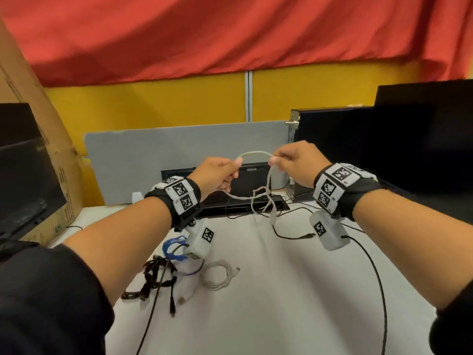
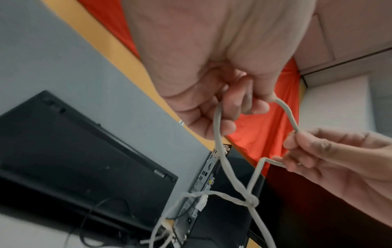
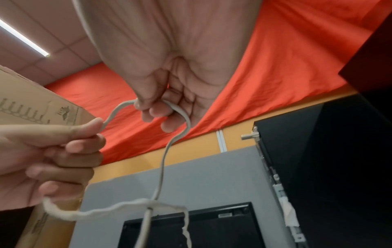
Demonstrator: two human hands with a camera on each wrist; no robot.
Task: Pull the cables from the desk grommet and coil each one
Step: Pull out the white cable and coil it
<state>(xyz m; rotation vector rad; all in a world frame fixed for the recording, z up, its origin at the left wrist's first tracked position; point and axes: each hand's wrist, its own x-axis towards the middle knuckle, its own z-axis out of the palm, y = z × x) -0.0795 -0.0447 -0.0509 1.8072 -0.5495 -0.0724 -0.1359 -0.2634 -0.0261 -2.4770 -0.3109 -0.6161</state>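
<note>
Pinching the white cable (image 1: 256,152) with both hands raised: left hand (image 1: 217,175) and right hand (image 1: 294,160) curled on it, short arc between my fingertips, tangled knot (image 2: 252,200) dangling below them.

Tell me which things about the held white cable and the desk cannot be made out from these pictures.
- White cable: its tangle is blurred in both wrist views and small in the head view, so a true knot is unclear.
- Left hand and right hand: curled fingers hide the cable inside each grip.
- Blue cable: partly hidden behind the left wrist camera.
- Desk grommet: not distinguishable in any view.
</note>
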